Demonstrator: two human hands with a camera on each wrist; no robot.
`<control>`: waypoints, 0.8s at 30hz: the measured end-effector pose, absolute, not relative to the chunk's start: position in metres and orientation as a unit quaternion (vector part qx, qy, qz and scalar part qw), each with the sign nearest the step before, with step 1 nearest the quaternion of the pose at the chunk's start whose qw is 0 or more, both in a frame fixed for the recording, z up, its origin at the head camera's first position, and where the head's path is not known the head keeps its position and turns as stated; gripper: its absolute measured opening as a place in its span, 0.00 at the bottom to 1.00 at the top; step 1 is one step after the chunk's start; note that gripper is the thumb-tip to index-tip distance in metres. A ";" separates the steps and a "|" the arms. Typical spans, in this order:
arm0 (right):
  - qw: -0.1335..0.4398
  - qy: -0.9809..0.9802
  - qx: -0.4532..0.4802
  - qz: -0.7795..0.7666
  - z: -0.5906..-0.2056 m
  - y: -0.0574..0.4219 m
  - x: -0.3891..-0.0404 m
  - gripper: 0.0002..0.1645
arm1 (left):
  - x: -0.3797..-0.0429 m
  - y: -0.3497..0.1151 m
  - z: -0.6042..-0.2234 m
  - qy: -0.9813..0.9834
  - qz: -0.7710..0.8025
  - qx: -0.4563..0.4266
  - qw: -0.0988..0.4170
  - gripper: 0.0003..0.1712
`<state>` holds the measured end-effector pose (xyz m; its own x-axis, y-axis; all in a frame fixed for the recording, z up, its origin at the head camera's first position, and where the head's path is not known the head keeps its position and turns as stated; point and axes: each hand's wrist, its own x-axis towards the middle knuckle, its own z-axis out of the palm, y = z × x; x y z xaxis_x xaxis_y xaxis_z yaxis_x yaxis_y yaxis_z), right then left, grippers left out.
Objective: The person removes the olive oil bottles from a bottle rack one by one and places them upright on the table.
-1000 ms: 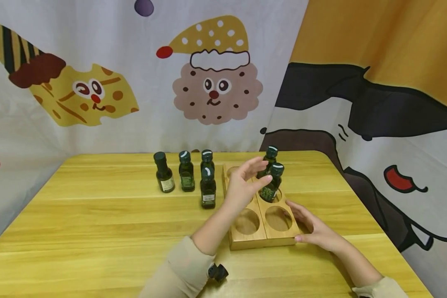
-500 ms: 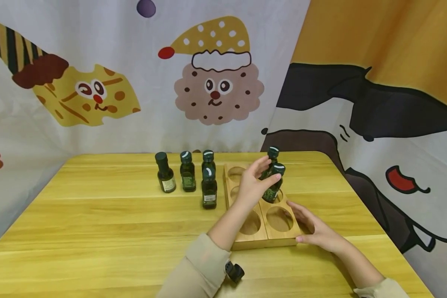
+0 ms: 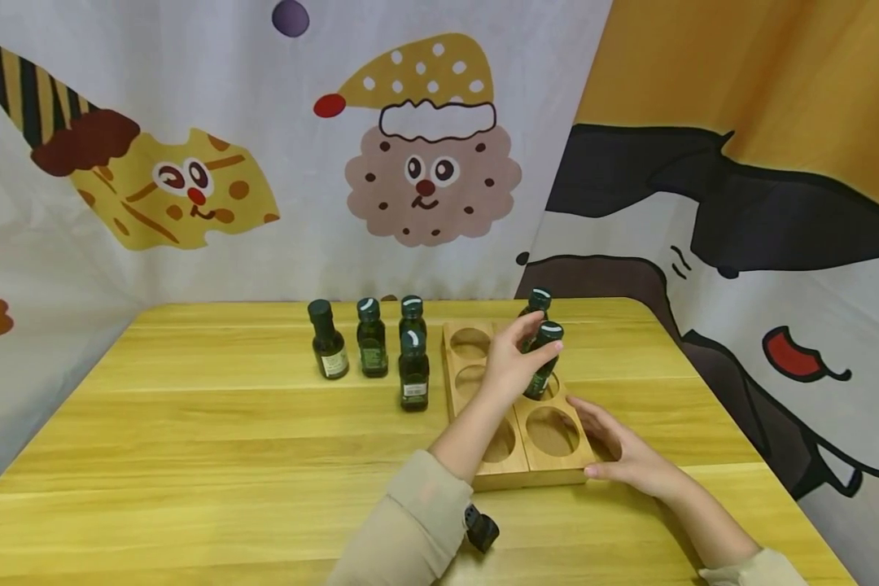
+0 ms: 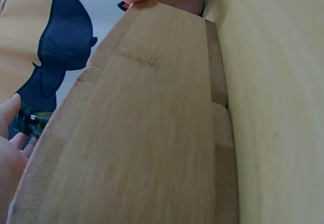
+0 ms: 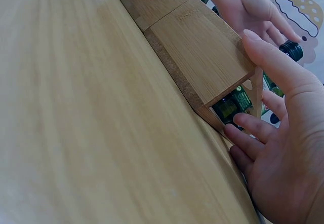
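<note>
A light wooden rack (image 3: 529, 465) with two columns of round holes stands on the table. Two small dark green bottles with dark caps are in its right column: a near bottle (image 3: 551, 332) and, behind it, a far bottle (image 3: 540, 299) partly covered by fingers. My left hand (image 3: 511, 358) reaches over the rack, its thumb tip right at the near bottle's cap and its fairly straight fingers beyond the neck. At the rack's front right corner rests the thumb of my right hand (image 3: 630, 462); its relaxed fingers lie along the rack's right side.
Several more dark green bottles stand left of the rack, among them a slimmer bottle (image 3: 328, 342) at the far left and a bottle (image 3: 413, 374) nearest the rack. A printed curtain (image 3: 249, 268) hangs behind the wooden table (image 3: 212, 456).
My left hand has moved to the right, bringing its thumb and fingers up to the near bottle's cap. The bottles, the rack and my right hand have kept their places.
</note>
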<state>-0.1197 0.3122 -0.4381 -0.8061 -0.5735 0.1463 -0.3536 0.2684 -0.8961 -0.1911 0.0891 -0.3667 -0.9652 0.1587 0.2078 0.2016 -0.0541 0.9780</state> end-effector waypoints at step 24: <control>0.111 0.785 -0.290 -0.537 -0.439 0.312 -0.120 0.51 | -0.194 0.094 -0.369 -0.699 -0.705 -0.116 0.031 0.21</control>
<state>-0.1198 0.3116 -0.4392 -0.8068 -0.5747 0.1371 -0.3362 0.2559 -0.9064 -0.1937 0.0940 -0.3685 -0.9711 0.1178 0.2077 0.2066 -0.0221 0.9782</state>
